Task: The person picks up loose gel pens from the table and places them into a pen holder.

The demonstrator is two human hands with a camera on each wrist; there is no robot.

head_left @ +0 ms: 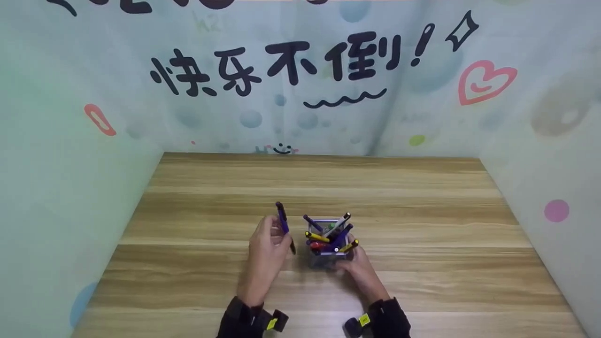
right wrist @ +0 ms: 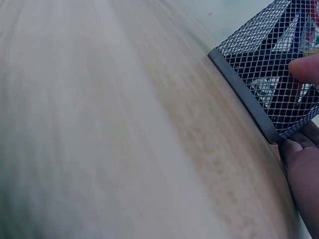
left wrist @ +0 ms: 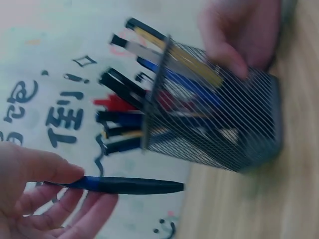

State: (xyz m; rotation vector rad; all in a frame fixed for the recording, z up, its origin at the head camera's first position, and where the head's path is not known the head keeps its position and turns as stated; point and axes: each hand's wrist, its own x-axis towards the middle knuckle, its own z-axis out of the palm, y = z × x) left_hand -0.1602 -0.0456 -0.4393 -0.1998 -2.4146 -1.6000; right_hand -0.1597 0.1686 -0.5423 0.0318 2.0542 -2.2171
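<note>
My left hand point(head_left: 269, 246) pinches a dark blue pen point(head_left: 283, 220) between thumb and fingers, to the left of a mesh pen holder point(head_left: 324, 260). In the left wrist view the pen point(left wrist: 129, 184) lies crosswise, its tapered end pointing toward the holder side. My right hand point(head_left: 360, 267) grips the holder at its right side, thumb on the front mesh. Several pens and markers stand in the holder, among them a yellow pen point(head_left: 317, 236), a white pen point(head_left: 339, 223) and a red one point(head_left: 319, 246). The right wrist view shows the holder's base rim point(right wrist: 244, 97) close to the tabletop.
The wood-grain table point(head_left: 197, 197) stretches out around both hands. Behind it hangs a pale printed cloth point(head_left: 263, 108) with black lettering, and similar cloth lines the left and right sides. Black bands with small cameras point(head_left: 277, 321) sit on both wrists.
</note>
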